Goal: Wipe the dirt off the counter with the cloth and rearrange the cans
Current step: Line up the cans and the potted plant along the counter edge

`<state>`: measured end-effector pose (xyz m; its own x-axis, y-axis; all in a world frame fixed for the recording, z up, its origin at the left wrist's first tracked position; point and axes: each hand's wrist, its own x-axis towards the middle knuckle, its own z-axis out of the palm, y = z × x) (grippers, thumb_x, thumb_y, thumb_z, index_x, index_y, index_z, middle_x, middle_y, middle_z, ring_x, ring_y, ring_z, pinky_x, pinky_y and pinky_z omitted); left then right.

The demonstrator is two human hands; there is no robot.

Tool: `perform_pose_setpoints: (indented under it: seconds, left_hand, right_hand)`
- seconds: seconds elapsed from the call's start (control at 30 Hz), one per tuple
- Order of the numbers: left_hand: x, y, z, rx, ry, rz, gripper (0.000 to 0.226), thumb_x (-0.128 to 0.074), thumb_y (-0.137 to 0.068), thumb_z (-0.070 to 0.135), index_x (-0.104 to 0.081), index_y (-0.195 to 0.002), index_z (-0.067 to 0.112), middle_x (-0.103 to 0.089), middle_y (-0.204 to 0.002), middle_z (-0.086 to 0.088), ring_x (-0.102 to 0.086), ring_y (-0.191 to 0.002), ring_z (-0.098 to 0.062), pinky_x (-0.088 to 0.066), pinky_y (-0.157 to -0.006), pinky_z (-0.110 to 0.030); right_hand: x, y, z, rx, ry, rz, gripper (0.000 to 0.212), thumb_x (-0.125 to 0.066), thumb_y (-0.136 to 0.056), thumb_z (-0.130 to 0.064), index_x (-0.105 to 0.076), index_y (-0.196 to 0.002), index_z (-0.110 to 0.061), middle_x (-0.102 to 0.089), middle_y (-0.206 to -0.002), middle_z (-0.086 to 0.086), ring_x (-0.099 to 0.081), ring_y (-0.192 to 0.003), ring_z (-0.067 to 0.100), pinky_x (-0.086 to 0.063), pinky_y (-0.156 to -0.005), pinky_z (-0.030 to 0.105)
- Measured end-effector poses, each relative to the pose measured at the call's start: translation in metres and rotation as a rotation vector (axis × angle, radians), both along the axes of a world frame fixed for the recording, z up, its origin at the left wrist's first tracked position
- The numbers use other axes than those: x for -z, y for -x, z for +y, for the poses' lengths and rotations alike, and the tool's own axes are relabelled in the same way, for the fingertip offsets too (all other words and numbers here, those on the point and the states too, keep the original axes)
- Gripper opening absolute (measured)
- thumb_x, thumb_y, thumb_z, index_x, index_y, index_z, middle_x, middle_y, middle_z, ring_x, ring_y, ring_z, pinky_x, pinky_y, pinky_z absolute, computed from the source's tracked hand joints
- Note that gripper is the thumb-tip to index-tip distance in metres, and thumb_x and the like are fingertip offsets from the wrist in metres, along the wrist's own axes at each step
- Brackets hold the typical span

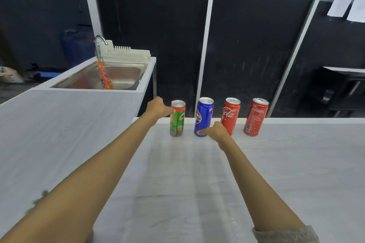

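Observation:
Several cans stand upright in a row along the far edge of the pale counter (pixel 276 163). From the left they are a green Milo can (pixel 177 122), a blue Pepsi can (pixel 203 113), a red Coca-Cola can (pixel 231 113) and a second red can (pixel 256 117). My left hand (pixel 159 108) grips the green can from its left side. My right hand (pixel 214 132) holds the base of the blue can, fingers curled round its lower front. No cloth is in view.
A steel sink (pixel 122 77) with a tap and a white dish rack (pixel 126 53) lies at the back left. An orange Fanta can (pixel 104 76) leans inside the sink. A second white worktop (pixel 59 124) adjoins on the left. Behind the cans is a dark panelled wall.

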<state>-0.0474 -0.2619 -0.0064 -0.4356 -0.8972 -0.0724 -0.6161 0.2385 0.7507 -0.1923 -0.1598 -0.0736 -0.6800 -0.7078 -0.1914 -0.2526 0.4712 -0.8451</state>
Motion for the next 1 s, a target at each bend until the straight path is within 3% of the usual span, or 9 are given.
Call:
perform_pose_setpoints:
  seconds: [0.1, 0.2, 0.27, 0.37, 0.5, 0.67, 0.8, 0.93, 1.0]
  left_hand:
    - [-0.026, -0.040, 0.023, 0.076, 0.051, -0.048, 0.050, -0.060, -0.087, 0.023, -0.045, -0.130, 0.002, -0.044, -0.139, -0.015, -0.043, -0.128, -0.029, -0.037, -0.103, -0.035]
    - [-0.047, -0.086, 0.043, 0.195, 0.021, -0.085, 0.038, -0.058, -0.088, 0.021, -0.056, -0.122, 0.004, -0.052, -0.132, -0.013, -0.049, -0.122, -0.027, -0.037, -0.103, -0.036]
    - [-0.057, -0.120, 0.052, 0.229, -0.003, -0.083, 0.032, -0.057, -0.089, 0.021, -0.060, -0.117, 0.008, -0.057, -0.127, -0.009, -0.053, -0.117, -0.023, -0.038, -0.098, -0.034]
    - [-0.062, -0.173, 0.059, 0.206, -0.017, -0.017, 0.023, -0.057, -0.088, 0.020, -0.063, -0.110, 0.014, -0.063, -0.118, -0.003, -0.059, -0.108, -0.017, -0.039, -0.095, -0.032]
    - [-0.041, -0.236, 0.062, 0.079, -0.005, 0.104, 0.023, -0.056, -0.089, 0.019, -0.065, -0.110, 0.014, -0.064, -0.115, -0.004, -0.059, -0.101, -0.015, -0.038, -0.090, -0.027]
    - [0.015, -0.295, 0.075, -0.158, -0.010, 0.272, 0.023, -0.054, -0.090, 0.018, -0.065, -0.110, 0.013, -0.064, -0.120, -0.009, -0.058, -0.111, -0.022, -0.040, -0.096, -0.030]
    - [0.070, -0.309, 0.091, -0.278, 0.025, 0.224, 0.023, -0.048, -0.093, 0.013, -0.067, -0.105, 0.014, -0.067, -0.116, -0.007, -0.057, -0.113, -0.021, -0.040, -0.097, -0.029]
    - [0.122, -0.295, 0.098, -0.202, 0.073, 0.118, 0.031, -0.044, -0.095, 0.013, -0.059, -0.121, 0.013, -0.057, -0.132, -0.007, -0.050, -0.124, -0.020, -0.033, -0.103, -0.024]
    - [0.141, -0.280, 0.093, -0.108, 0.080, 0.041, 0.038, -0.039, -0.097, 0.019, -0.045, -0.135, 0.015, -0.041, -0.145, -0.007, -0.034, -0.136, -0.020, -0.022, -0.111, -0.027]
  right_hand:
    - [-0.010, -0.038, 0.022, -0.056, 0.009, -0.022, 0.045, -0.071, -0.079, -0.016, -0.050, -0.117, -0.004, -0.052, -0.114, 0.012, -0.054, -0.103, 0.022, -0.046, -0.077, 0.026]
    - [-0.021, -0.080, 0.038, -0.204, 0.000, -0.012, 0.043, -0.067, -0.082, -0.013, -0.054, -0.122, -0.005, -0.055, -0.122, 0.011, -0.050, -0.115, 0.024, -0.047, -0.096, 0.034]
    - [-0.025, -0.111, 0.047, -0.374, -0.003, -0.038, 0.041, -0.065, -0.082, -0.008, -0.055, -0.122, -0.009, -0.058, -0.126, 0.011, -0.053, -0.116, 0.024, -0.045, -0.100, 0.035]
    - [-0.016, -0.162, 0.057, -0.644, -0.053, -0.094, 0.055, -0.073, -0.077, -0.014, -0.049, -0.126, -0.020, -0.053, -0.132, 0.005, -0.051, -0.117, 0.019, -0.043, -0.100, 0.032]
    - [0.020, -0.227, 0.058, -0.817, -0.088, -0.042, 0.084, -0.081, -0.066, -0.034, -0.035, -0.136, -0.029, -0.038, -0.144, -0.002, -0.039, -0.128, 0.016, -0.037, -0.100, 0.028]
    - [0.058, -0.282, 0.056, -0.809, 0.051, 0.125, 0.095, -0.081, -0.063, -0.041, -0.030, -0.141, -0.023, -0.040, -0.143, -0.002, -0.040, -0.130, 0.018, -0.032, -0.096, 0.022]
    - [0.075, -0.304, 0.057, -0.759, 0.173, 0.206, 0.062, -0.076, -0.071, -0.029, -0.046, -0.124, -0.017, -0.054, -0.119, 0.004, -0.053, -0.109, 0.021, -0.037, -0.082, 0.021]
    - [0.082, -0.294, 0.050, -0.623, 0.238, 0.218, 0.052, -0.074, -0.070, -0.025, -0.051, -0.115, -0.014, -0.057, -0.110, 0.006, -0.055, -0.100, 0.020, -0.037, -0.076, 0.023]
    - [0.079, -0.274, 0.041, -0.524, 0.249, 0.206, 0.057, -0.078, -0.067, -0.024, -0.048, -0.115, -0.013, -0.056, -0.105, 0.001, -0.053, -0.094, 0.015, -0.037, -0.074, 0.021]
